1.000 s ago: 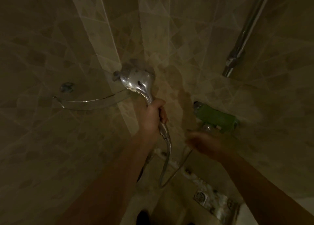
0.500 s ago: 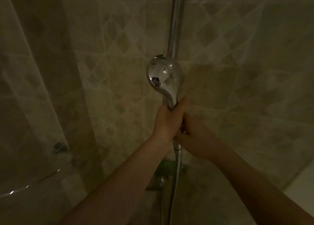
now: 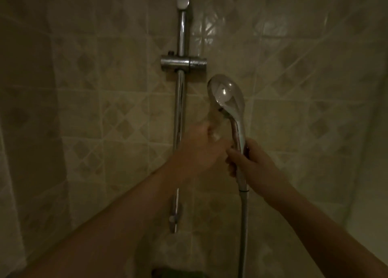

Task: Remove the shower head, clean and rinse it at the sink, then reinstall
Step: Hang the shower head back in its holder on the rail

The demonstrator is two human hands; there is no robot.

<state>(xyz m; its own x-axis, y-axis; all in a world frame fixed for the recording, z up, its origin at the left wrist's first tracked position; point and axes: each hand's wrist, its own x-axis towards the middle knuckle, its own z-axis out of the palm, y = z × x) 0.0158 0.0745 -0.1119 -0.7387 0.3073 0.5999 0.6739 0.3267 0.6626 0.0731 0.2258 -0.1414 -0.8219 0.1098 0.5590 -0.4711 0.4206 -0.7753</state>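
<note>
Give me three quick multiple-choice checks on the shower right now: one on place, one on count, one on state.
1. Where is the shower head relative to the rail?
A. right of it
B. left of it
C. clipped in the holder

2. How many hands grip the handle?
A. none
B. one
C. two

3. What state is the holder on the rail in?
A. empty
C. holding the shower head
B. removed

Answers: 1 A, the head sits right of the rail, off the holder. 2 B, only the right hand wraps the handle; the blurred left hand is beside it. 3 A, nothing sits in it.
</note>
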